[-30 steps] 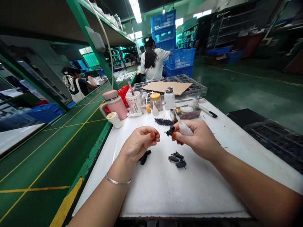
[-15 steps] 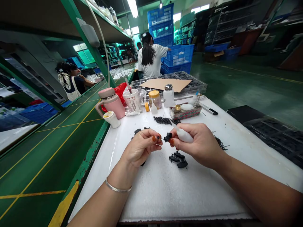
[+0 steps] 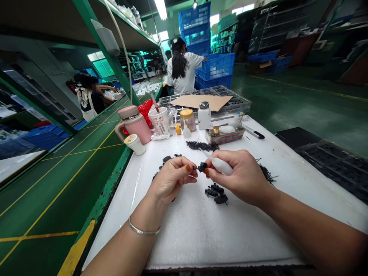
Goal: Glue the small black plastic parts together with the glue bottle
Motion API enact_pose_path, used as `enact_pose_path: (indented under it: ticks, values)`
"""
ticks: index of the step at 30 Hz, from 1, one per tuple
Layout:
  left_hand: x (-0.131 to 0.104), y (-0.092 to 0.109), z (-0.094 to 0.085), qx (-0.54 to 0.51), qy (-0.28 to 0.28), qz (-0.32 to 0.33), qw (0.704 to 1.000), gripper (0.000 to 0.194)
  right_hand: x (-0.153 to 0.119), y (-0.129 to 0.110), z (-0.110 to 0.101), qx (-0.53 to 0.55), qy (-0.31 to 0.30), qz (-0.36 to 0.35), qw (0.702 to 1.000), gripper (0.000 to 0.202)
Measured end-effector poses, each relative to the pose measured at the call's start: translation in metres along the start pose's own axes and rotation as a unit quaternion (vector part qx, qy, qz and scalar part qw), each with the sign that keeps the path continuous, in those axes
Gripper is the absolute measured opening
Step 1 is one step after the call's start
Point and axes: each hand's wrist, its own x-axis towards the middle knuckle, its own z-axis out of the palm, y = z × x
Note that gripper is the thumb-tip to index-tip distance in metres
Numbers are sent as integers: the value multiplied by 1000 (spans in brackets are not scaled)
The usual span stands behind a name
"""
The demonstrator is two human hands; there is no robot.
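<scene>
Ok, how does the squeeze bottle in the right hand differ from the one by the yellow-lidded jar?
The held bottle is gripped in the right hand, while the standing bottle rests on the white tabletop. The held bottle is tilted, nozzle angled away and to the left; the standing bottle is upright, nozzle up. Both are whitish with a narrow nozzle.

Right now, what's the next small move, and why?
Probably ease the tiny dark piece in the left hand toward the black part in the right hand: they're close together, roughly level, and the white squeeze bottle in that hand points above them.
</scene>
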Motion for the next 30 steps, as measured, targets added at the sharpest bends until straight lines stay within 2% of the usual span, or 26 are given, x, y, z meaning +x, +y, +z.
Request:
enact_pose_path:
  ticks: [18,25,30]
  values:
    - [0,-2,-2,11,-8,3,1000,22,0,2,1,-28,4,-19,999,10]
    - [1,-2,0,40,28,6,999,26,0,3,4,-65,25,-51,996,9]
    - [2,-2,3,72,62,33,995,28,0,3,5,-79,41,-51,995,9]
